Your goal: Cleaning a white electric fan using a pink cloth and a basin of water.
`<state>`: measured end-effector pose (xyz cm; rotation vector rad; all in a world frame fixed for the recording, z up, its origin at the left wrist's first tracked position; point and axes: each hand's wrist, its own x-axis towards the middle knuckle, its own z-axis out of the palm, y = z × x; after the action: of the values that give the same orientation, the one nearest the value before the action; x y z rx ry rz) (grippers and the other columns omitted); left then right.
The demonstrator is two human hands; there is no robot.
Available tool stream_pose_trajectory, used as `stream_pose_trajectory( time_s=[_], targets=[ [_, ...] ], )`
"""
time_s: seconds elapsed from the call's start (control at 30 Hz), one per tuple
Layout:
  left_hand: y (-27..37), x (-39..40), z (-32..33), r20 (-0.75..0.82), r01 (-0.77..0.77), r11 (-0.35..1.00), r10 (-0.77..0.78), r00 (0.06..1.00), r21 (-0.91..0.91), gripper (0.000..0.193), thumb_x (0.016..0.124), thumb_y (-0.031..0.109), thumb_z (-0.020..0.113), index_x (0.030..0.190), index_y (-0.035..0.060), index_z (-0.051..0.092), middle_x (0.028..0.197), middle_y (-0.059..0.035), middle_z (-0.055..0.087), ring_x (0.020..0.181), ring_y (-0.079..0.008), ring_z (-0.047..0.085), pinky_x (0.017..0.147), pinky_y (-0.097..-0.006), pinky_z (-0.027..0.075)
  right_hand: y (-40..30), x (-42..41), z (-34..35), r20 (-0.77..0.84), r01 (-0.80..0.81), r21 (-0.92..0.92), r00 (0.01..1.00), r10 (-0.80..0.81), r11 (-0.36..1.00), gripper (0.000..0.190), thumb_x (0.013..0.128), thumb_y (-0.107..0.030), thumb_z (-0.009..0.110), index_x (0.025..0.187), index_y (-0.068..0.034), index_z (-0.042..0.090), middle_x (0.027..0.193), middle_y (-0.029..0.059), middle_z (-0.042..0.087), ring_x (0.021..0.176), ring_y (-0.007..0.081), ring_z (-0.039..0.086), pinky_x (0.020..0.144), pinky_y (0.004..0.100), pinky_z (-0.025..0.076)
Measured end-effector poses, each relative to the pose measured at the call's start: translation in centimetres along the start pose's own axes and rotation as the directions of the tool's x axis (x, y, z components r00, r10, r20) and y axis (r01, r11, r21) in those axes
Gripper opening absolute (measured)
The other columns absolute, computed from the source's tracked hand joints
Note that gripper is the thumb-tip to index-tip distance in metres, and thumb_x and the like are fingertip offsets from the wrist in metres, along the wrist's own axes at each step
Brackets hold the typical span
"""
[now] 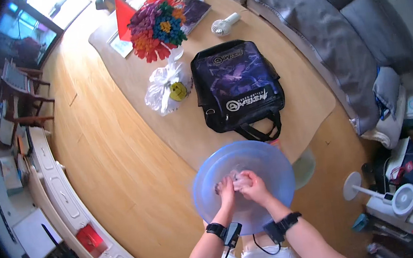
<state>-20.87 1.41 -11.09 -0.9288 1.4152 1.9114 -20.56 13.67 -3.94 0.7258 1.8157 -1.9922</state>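
A translucent blue plastic basin (209, 210) is in front of me, above my lap and by the table's near end. My left hand (227, 193) and my right hand (255, 189) are close together over its middle. Between them a small bunched pale pinkish item (241, 181), probably wet cloth, is gripped by both hands. Blur hides its exact shape, and the basin's contents cannot be made out. Each wrist wears a black strap with a small device.
On the brown-covered table (301, 117) lie a black backpack (239, 82), a tied white plastic bag (161, 88), a bouquet of craft flowers (158, 26) and a white handheld fan (224, 25). A grey sofa (302, 28) runs along the right. White drawers (64, 196) line the left.
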Motion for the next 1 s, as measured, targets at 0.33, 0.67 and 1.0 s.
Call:
stream_pose_trajectory(
  time_s=[0.33, 0.67, 1.0],
  targets=[
    [1.1, 2.6, -2.7, 0.559, -0.201, 0.934, 0.002, 0.829, 0.295, 0.038, 0.09, 0.041, 0.05, 0.11, 0.0086, 0.057, 0.095, -0.0065, 0.059, 0.086, -0.0193, 0.059, 0.069, -0.0353, 0.05, -4.0, -5.0, 6.3, -0.382, 0.087, -0.114, 0.915, -0.125, 0.99, 0.02, 0.083, -0.017, 0.064, 0.101, -0.009, 0.064, 0.077, 0.0089, 0.067, 0.067, 0.0235, 0.065, 0.061, 0.0326, 0.051],
    [6.4, -2.4, 2.4, 0.291, 0.413, 0.907, -0.419, 0.86, 0.083, 0.029, 0.093, 0.029, 0.041, 0.107, 0.007, 0.054, 0.074, -0.0023, 0.058, 0.052, -0.0139, 0.051, 0.039, -0.0254, 0.035, 0.5, 0.0, -0.8, -0.548, -0.28, -0.38, 0.836, 0.03, 0.882, 0.034, 0.09, -0.04, 0.051, 0.101, -0.009, 0.059, 0.096, 0.0198, 0.063, 0.092, 0.0397, 0.059, 0.079, 0.048, 0.047],
    [5.6, -0.8, -0.7, 0.324, -0.317, 0.624, 0.106, 0.94, 0.715, 0.083, 0.079, 0.02, 0.061, 0.147, 0.0101, 0.014, 0.141, -0.0168, 0.034, 0.128, -0.0339, 0.035, 0.104, -0.037, 0.033, 12.0, -0.1, -1.5, -0.291, -0.046, -0.874, 0.847, -0.445, 0.484, 0.039, 0.07, -0.014, 0.07, 0.106, -0.005, 0.058, 0.119, 0.0171, 0.044, 0.107, 0.0391, 0.045, 0.084, 0.0443, 0.044]
  ],
)
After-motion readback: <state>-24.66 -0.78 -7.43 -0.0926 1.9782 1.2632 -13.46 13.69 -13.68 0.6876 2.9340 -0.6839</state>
